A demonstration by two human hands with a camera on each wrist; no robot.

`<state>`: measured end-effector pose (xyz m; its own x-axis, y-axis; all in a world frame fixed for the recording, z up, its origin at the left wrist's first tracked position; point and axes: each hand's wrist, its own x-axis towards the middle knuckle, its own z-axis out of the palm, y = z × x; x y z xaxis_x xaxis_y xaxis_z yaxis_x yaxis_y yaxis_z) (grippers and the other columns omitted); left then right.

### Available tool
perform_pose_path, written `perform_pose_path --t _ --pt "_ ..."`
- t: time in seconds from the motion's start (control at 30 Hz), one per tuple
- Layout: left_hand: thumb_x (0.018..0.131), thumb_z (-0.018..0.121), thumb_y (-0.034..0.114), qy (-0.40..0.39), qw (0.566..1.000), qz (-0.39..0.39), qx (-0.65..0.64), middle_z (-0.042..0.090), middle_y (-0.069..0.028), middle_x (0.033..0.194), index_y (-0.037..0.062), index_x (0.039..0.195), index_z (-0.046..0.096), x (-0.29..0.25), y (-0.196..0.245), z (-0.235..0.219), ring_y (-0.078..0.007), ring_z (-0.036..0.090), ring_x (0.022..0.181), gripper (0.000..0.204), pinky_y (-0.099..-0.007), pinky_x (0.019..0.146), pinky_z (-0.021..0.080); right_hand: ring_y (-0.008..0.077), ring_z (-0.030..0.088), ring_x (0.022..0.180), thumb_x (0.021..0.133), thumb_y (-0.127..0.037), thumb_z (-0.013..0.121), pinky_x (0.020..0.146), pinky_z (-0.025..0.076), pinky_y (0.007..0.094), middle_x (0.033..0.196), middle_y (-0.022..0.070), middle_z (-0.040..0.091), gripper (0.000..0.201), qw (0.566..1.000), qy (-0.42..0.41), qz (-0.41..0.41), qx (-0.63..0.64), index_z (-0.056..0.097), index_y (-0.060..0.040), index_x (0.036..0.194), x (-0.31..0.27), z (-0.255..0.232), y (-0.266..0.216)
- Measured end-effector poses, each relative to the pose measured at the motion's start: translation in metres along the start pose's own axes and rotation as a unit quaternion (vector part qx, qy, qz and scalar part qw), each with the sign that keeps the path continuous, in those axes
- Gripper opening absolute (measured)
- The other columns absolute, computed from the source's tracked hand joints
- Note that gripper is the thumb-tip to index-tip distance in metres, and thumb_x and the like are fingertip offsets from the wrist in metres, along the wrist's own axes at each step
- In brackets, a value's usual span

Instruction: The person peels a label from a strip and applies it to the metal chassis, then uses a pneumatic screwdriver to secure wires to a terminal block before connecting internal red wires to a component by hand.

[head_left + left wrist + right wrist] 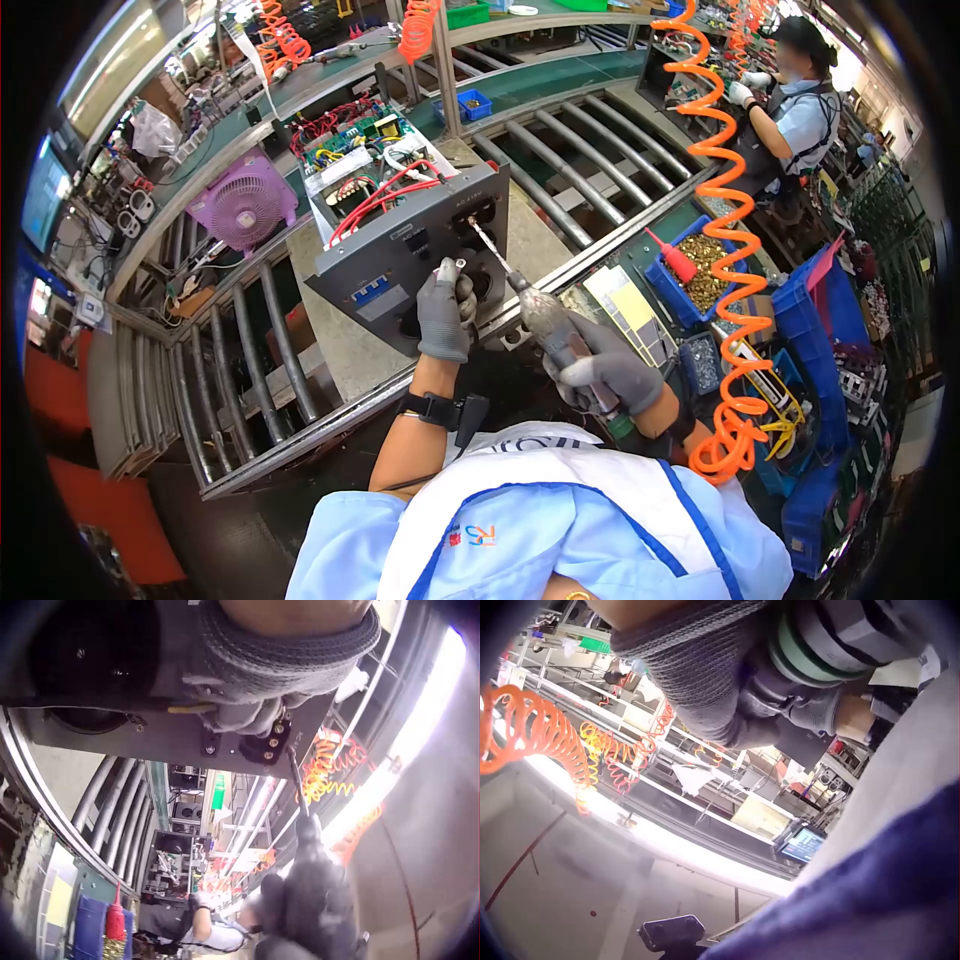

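My gloved right hand (615, 370) grips a power screwdriver (548, 318). Its long bit reaches the black connector at the top right of a dark grey panel (385, 265); the left wrist view shows the bit's tip (292, 752) beside that connector (268, 746). My gloved left hand (447, 315) is at the panel's face just below the connector, fingers curled, a small bright spot at the fingertips; I cannot tell whether it holds anything. Behind the panel sits an open chassis (365, 165) with circuit boards and red wires. In the right wrist view the screwdriver (810, 652) is partly hidden by the glove.
The chassis stands on a board (350, 360) over roller conveyors (575, 165). On the right are a blue bin (655, 270) of brass-coloured parts, a red-handled tool (678, 262) and an orange coiled hose (735, 215). A purple fan (243, 205) stands left; another person (795, 110) works at upper right.
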<state>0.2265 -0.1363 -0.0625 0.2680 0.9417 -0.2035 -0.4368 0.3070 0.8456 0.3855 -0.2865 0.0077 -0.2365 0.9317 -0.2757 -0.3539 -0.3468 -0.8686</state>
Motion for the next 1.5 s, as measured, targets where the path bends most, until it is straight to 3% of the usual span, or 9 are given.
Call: perform_pose_path --t 0.03,0.13,0.37,0.63,0.7,0.87,1.23,1.3,1.5 --pt "0.093 0.039 0.032 0.001 1.000 0.007 0.000 0.035 0.0027 0.056 0.0082 0.090 0.050 0.001 0.004 -0.002 -0.0049 0.029 0.039 0.027 -0.0186 0.032 0.020 0.0146 0.055 0.061 0.059 -0.011 0.060 0.054 0.047 0.0250 0.081 0.0080 0.052 0.071 1.000 -0.006 -0.003 -0.003 0.035 -0.0022 0.125 -0.004 0.000 -0.001" --pt "0.094 0.035 0.029 -0.167 0.946 -0.117 -0.252 0.028 0.0036 0.054 0.0045 0.114 0.050 0.011 0.009 -0.014 -0.0056 0.024 0.041 0.036 -0.0196 0.032 0.021 0.0152 0.056 0.061 0.059 -0.011 0.058 0.054 0.049 0.0241 0.083 0.0105 0.054 0.076 0.998 -0.002 0.018 0.061 0.031 -0.0029 0.129 -0.019 -0.004 0.003" --pt "0.093 0.035 0.026 -0.342 0.836 -0.185 -0.388 0.025 0.0042 0.052 -0.0005 0.112 0.052 0.032 0.002 -0.009 -0.0067 0.023 0.040 0.037 -0.0226 0.034 0.024 0.0121 0.054 0.056 0.059 -0.014 0.059 0.048 0.045 0.0225 0.084 0.0094 0.057 0.074 0.998 -0.025 0.029 -0.040 0.034 -0.0030 0.127 -0.031 -0.011 0.002" --pt "0.093 0.036 0.027 -0.345 0.830 -0.216 -0.381 0.019 0.0055 0.048 -0.0023 0.111 0.053 0.028 0.002 0.006 -0.0060 0.023 0.036 0.038 -0.0222 0.034 0.026 0.0127 0.054 0.066 0.058 -0.016 0.061 0.056 0.045 0.0237 0.086 0.0088 0.058 0.073 0.997 -0.030 0.016 -0.072 0.036 -0.0023 0.125 -0.032 -0.017 0.003" --pt "0.093 0.036 0.027 -0.382 0.801 -0.230 -0.398 0.020 0.0055 0.048 -0.0023 0.111 0.053 0.027 0.004 0.008 -0.0061 0.023 0.036 0.038 -0.0222 0.034 0.027 0.0132 0.054 0.070 0.058 -0.017 0.062 0.061 0.045 0.0244 0.086 0.0086 0.058 0.074 0.996 -0.036 0.003 -0.085 0.036 -0.0023 0.125 -0.030 -0.020 0.006" --pt "0.093 0.035 0.027 -0.361 0.816 -0.239 -0.382 0.022 0.0054 0.048 -0.0025 0.108 0.054 0.026 0.003 0.010 -0.0058 0.025 0.036 0.038 -0.0217 0.033 0.028 0.0162 0.054 0.080 0.052 -0.016 0.061 0.075 0.041 0.0260 0.086 0.0095 0.060 0.070 0.987 -0.004 -0.033 -0.154 0.043 -0.0015 0.118 -0.029 -0.020 0.010" --pt "0.091 0.041 0.027 -0.327 0.819 -0.293 -0.369 0.025 0.0052 0.050 -0.0006 0.091 0.054 0.024 0.011 0.022 -0.0050 0.024 0.037 0.030 -0.0191 0.031 0.023 0.0153 0.053 0.082 0.055 -0.018 0.064 0.075 0.041 0.0255 0.090 0.0080 0.054 0.082 0.987 -0.028 -0.070 -0.140 0.034 0.0004 0.129 -0.020 -0.028 0.009" --pt "0.090 0.045 0.022 -0.258 0.826 -0.292 -0.408 0.028 0.0049 0.052 0.0003 0.091 0.054 0.033 -0.007 0.019 -0.0048 0.025 0.039 0.023 -0.0194 0.031 0.021 0.0150 0.052 0.082 0.054 -0.018 0.064 0.075 0.041 0.0252 0.090 0.0071 0.054 0.083 0.987 -0.026 -0.078 -0.139 0.034 0.0008 0.129 -0.018 -0.027 0.007" --pt "0.092 0.043 0.019 -0.125 0.912 -0.133 -0.368 0.043 -0.0006 0.067 0.0031 0.088 0.052 0.023 -0.024 0.038 -0.0103 0.040 0.056 0.019 -0.0212 0.044 0.034 0.0134 0.050 0.082 0.053 -0.017 0.065 0.075 0.040 0.0237 0.091 0.0040 0.052 0.080 0.994 0.026 -0.047 -0.098 0.038 0.0016 0.126 -0.013 -0.030 0.009"
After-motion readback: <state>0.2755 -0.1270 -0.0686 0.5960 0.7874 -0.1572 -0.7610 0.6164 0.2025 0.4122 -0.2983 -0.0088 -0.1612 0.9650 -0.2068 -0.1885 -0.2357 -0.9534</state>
